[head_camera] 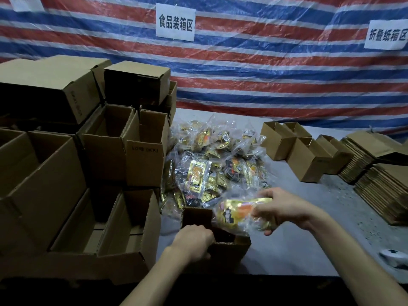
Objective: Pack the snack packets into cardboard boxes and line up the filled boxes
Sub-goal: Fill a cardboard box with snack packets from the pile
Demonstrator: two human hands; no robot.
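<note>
In the head view we take the open cardboard box (229,255) at the near edge of the table (309,235) as our landmark. The left hand (192,240) grips the left wall of this box, its fingers curled over the rim and down into the dark inside.

Just above the right rim of the box we see a snack packet (236,215), gold and orange inside a clear wrap, lying tilted with its left end over the opening. The right hand (282,209) holds it by the right end. The fingers (261,209) are bent over the top of the packet and the thumb (268,233) presses from below, so the packet sticks out to the left of the fingers, toward the box.

Behind the box lies a pile of snack packets (212,164) in clear bags. To the left of the box stand stacked open cartons (123,228). To the right and further back we find small empty boxes (309,160), and beyond them stacks of flat cardboard (379,191). A tape roll (395,258) rests well to the right of the box. A striped tarpaulin (265,74) hangs behind all.
</note>
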